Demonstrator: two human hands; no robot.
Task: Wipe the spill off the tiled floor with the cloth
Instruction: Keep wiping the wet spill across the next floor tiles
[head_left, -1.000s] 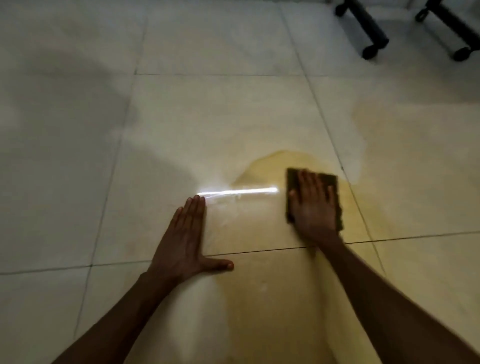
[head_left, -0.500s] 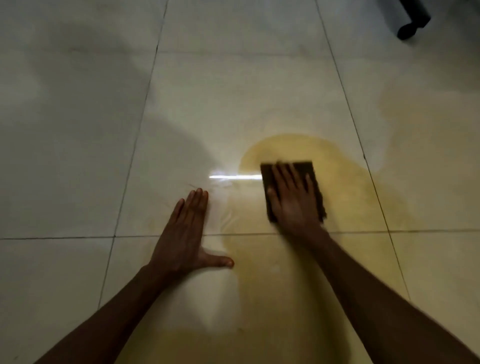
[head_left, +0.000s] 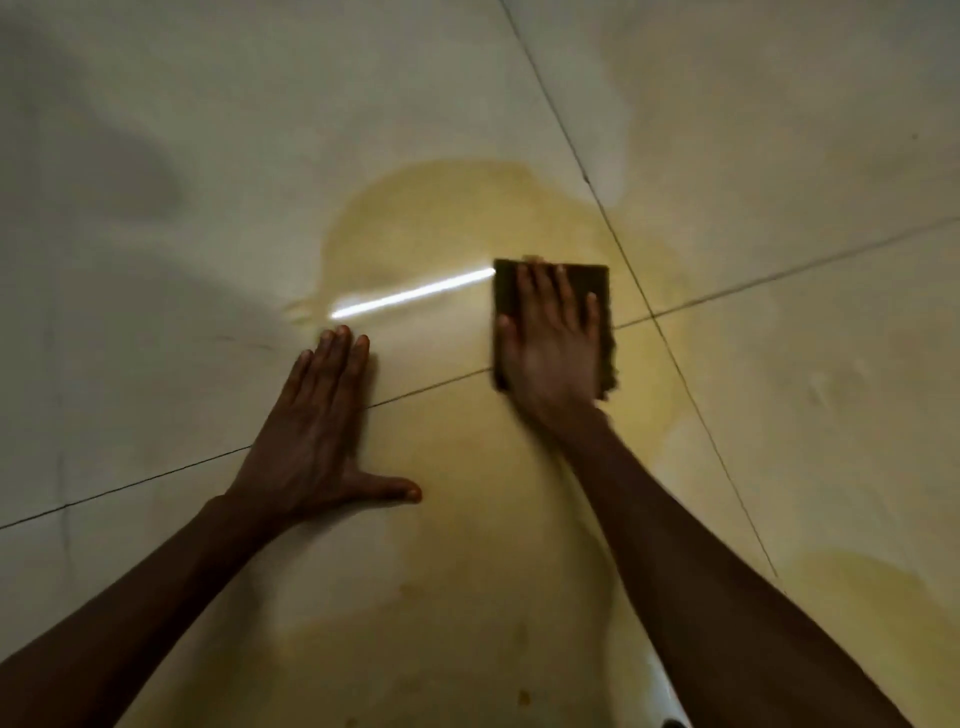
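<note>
A yellowish wet spill spreads over the pale tiled floor, from the centre toward the bottom and right. A dark folded cloth lies flat on the spill near a crossing of grout lines. My right hand presses flat on the cloth, fingers spread and pointing away from me. My left hand rests palm down on the floor to the left of the cloth, fingers together and thumb out, holding nothing.
Grout lines cross just right of the cloth. A bright streak of reflected light lies on the wet tile between my hands. Another yellowish wet patch sits at the lower right.
The view has tilted and moved closer to the floor; the chair wheels at the top have left the frame. My right hand and cloth now sit over the grout line, nearer the tile crossing.
</note>
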